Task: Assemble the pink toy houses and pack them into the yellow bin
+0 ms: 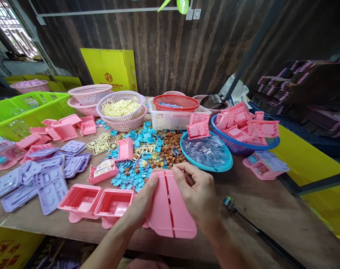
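At the near edge of the desk, both hands grip one pink folding case (170, 207), which is shut with its hinge seam running away from the person, so its long axis points toward the far edge. Left hand (143, 201) clasps the left half, thumb laid on top near the seam; right hand (198, 192) closes over the right half's far corner, fingers curled on its upper rim. Neither hand is nearer: the case lies between them, raised slightly over the desk edge. Just left of it sit two open pink trays (97, 201), side by side and touching. Beyond the case, toward the desk's middle, spreads a heap of small blue pieces (136, 164) and brown beads (170, 149), with a blue dish of clear parts (206, 153) to the right. Purple lids (43, 175) cover the left side. A dark-handled tool (254, 228) lies toward the right edge, well apart from the case.
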Available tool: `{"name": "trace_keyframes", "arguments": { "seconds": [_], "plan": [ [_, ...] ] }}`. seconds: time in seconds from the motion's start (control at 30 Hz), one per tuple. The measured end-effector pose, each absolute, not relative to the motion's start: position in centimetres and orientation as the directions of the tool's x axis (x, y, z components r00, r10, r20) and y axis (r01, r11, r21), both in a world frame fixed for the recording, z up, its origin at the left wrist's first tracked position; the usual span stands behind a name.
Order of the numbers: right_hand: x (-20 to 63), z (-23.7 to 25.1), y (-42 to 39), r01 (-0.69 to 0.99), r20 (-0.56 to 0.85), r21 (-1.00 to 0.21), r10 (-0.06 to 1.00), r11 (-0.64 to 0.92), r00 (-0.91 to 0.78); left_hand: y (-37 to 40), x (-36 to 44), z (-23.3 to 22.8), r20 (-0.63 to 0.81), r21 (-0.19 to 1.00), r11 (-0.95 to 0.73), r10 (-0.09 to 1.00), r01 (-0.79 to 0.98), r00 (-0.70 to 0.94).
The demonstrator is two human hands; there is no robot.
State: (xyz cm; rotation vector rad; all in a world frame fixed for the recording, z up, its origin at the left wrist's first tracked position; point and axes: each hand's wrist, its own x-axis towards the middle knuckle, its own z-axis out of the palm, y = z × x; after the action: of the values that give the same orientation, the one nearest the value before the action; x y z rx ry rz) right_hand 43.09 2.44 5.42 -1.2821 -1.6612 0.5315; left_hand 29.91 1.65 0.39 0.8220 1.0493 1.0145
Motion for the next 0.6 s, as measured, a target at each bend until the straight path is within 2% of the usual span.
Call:
{"name": "trace_keyframes", "arguments": {
  "seconds": [0.23,0.37,0.43,0.5,0.57,0.6],
  "plan": [
    [42.9,5.5,2.5,0.577,0.479,-0.703,0.877,0.416,-0.05,1.5,29.9,0.1,-0.322,0.906,0.359,0.929,-0.226,0.183],
    [43.0,5.1,3.1,0.554,0.405,-0.753,0.913,0.355,-0.034,1.7,30.2,0.0,-0.365,0.887,0.381,0.925,-0.262,0.111],
    [43.2,4.6,3.4,0.451,0.329,-0.842,0.944,0.296,-0.005,2.0,30.6,0.5,-0.443,0.857,0.445,0.894,-0.261,0.069],
    [43.5,3.9,3.5,0.277,0.239,-0.933,0.971,0.23,-0.002,2.4,31.1,1.2,-0.519,0.805,0.51,0.853,-0.302,0.055],
    [43.9,3.1,3.4,0.127,0.175,-0.976,0.984,0.176,-0.023,2.8,31.7,2.0,-0.562,0.738,0.534,0.825,-0.413,0.062],
    [44.0,2.7,3.3,0.112,0.181,-0.977,0.983,0.182,-0.013,3.0,32.0,2.2,-0.576,0.697,0.532,0.815,-0.48,0.065]
  ]
}}
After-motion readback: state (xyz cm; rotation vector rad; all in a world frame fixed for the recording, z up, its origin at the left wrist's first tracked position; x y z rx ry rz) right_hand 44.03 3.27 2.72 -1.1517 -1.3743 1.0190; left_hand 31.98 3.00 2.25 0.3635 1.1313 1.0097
